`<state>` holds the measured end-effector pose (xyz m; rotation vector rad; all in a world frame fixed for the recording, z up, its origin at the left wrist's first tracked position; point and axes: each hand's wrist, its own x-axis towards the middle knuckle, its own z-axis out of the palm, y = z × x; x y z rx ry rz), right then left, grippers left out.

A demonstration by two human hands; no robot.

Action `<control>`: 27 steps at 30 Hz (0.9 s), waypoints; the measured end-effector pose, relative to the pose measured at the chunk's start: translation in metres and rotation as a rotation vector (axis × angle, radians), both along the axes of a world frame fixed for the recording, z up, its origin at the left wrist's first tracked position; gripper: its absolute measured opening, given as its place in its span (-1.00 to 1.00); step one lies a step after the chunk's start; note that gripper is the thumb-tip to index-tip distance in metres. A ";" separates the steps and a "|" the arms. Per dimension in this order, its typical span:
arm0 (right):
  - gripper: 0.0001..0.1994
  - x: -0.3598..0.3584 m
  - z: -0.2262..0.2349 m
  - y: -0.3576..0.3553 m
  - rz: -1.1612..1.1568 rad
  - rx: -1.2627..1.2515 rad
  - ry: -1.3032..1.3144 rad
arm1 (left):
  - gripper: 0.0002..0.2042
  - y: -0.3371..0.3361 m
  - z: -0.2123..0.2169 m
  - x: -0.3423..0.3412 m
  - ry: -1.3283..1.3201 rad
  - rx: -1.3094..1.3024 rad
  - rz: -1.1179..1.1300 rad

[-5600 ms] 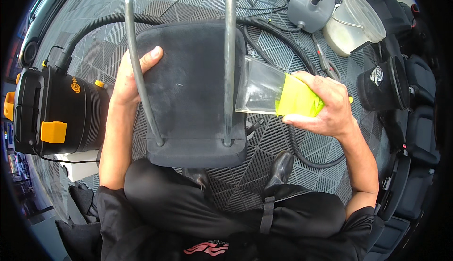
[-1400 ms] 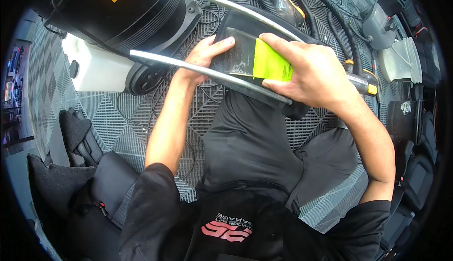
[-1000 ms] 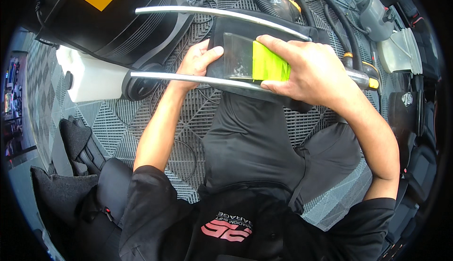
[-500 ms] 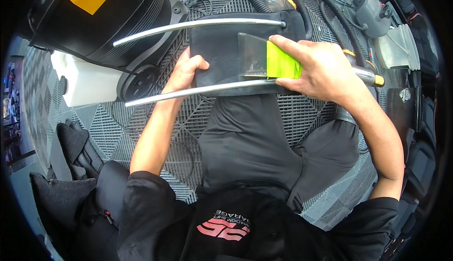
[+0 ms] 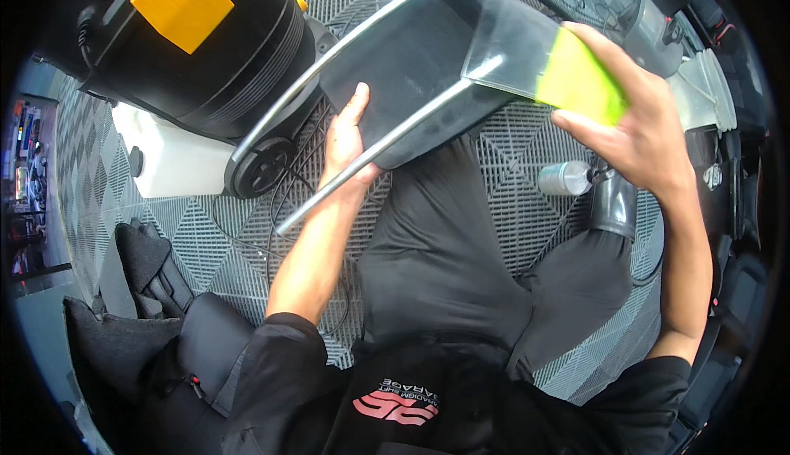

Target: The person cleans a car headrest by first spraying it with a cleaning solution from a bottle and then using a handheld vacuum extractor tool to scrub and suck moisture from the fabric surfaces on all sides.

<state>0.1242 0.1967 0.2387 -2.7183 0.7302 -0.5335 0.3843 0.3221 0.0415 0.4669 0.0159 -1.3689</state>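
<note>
A black headrest [image 5: 411, 68] with two metal posts hangs tilted above my lap. My left hand [image 5: 350, 138] grips its near left edge, thumb on the upper face and fingers underneath. In my right hand [image 5: 638, 113] is a clear plastic scraper-like tool [image 5: 510, 39] with a lime-green grip, pinched between thumb and fingers. The tool's clear blade overlaps the headrest's right end in the view, beside the tip of the nearer post; I cannot tell whether they touch.
A black vacuum drum [image 5: 239, 52] with a yellow panel stands at the far left, by a white jug [image 5: 177, 155]. A clear bottle [image 5: 564, 178] lies by my right leg. Cables and hoses cross the grated floor tiles [image 5: 514, 146]. Translucent containers [image 5: 699, 85] stand at right.
The headrest has tilted, its right end swinging up and away. My right hand has moved right with the tool, off the headrest's middle. The bottle has come into sight.
</note>
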 end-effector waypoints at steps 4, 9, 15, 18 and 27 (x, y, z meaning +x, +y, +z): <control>-0.23 -0.013 0.029 0.013 0.055 -0.045 -0.057 | -0.60 -0.034 0.008 -0.016 0.043 -0.079 0.193; -0.24 -0.024 0.023 0.011 -0.010 0.034 -0.029 | -0.62 -0.076 0.046 -0.035 -0.030 -0.304 0.295; -0.27 -0.008 0.010 -0.001 0.010 -0.079 -0.064 | -0.67 -0.086 0.079 -0.054 -0.057 -0.341 0.324; -0.29 0.003 0.005 0.002 0.003 -0.095 -0.051 | -0.67 -0.083 0.080 -0.058 -0.064 -0.364 0.309; -0.29 0.002 0.000 0.001 0.021 -0.114 0.030 | -0.63 -0.072 0.066 -0.048 -0.133 -0.307 0.285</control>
